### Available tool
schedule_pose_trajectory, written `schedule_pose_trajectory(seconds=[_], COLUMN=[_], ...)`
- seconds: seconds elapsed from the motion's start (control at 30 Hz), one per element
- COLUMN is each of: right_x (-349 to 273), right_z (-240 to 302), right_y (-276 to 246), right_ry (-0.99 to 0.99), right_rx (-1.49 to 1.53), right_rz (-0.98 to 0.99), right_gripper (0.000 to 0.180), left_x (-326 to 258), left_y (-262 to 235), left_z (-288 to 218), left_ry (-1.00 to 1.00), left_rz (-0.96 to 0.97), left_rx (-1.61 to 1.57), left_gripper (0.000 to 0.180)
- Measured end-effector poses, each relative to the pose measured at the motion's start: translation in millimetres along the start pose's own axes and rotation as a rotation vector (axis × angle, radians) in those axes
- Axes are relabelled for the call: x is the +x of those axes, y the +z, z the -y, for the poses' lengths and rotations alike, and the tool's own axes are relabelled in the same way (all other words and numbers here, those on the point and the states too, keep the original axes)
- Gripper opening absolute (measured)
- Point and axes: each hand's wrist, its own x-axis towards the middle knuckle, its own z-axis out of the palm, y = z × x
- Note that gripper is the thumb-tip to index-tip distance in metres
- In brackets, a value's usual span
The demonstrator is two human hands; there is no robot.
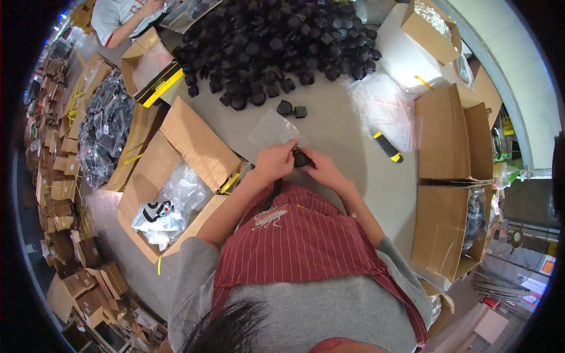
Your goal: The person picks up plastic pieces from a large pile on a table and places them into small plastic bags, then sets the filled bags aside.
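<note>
My left hand [276, 162] and my right hand [323, 169] meet close in front of my apron, fingers closed around a small black part with a round end [301, 158]. Much of that part is hidden by the fingers. A clear plastic bag [272, 130] lies flat on the grey table just beyond my left fingers; whether they also touch its edge, I cannot tell. Farther on sit a loose round black piece [285, 107] and a squarer black piece [301, 112], side by side. Behind them rises a large heap of similar black parts [276, 50].
Clear bags [385, 112] are stacked at the right, near a yellow-and-black cutter [387, 146]. Open cartons [444, 138] line the right edge. Another open carton [138, 203] holds plastic bags at the left. Across the table, a person [130, 19] stands at the far left.
</note>
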Motion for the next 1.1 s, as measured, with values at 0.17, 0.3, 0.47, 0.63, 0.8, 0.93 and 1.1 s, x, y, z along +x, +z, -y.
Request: schedule_pose_trajectory(seconds=[0.17,0.3,0.47,0.63,0.8,0.93,1.1], right_x=[10.6,8.9,7.4,4.9,-1.3,-6.2,-6.8], right_z=[10.5,6.0,-7.7,-4.3,2.8,11.9,20.8], right_y=[-0.1,6.3,14.1,13.8,15.5,9.9,9.7], right_ry=[-0.051,0.021,0.136,0.089,0.102,0.052,-0.06], right_rx=[-0.169,-0.117,0.055,-0.064,-0.176,-0.381,-0.443], right_rz=[-0.004,-0.078,-0.144,-0.211,-0.283,-0.197,-0.295], right_gripper=[0.053,0.05,0.05,0.049,0.054,0.051,0.046], left_x=[6.7,4.2,8.6,15.9,14.5,10.5,12.3], left_y=[-3.3,-0.7,2.8,5.6,6.1,6.2,5.3], left_z=[5.2,6.5,0.9,-0.1,1.8,-0.3,-8.0], left_ry=[-0.023,-0.057,0.013,0.147,0.141,0.108,0.072], left_rz=[-0.09,-0.227,-0.291,-0.341,-0.257,-0.234,-0.34], left_rx=[0.077,0.078,0.041,0.023,0.065,0.079,0.01], left_gripper=[0.036,0.029,0.019,0.018,0.023,0.022,0.02])
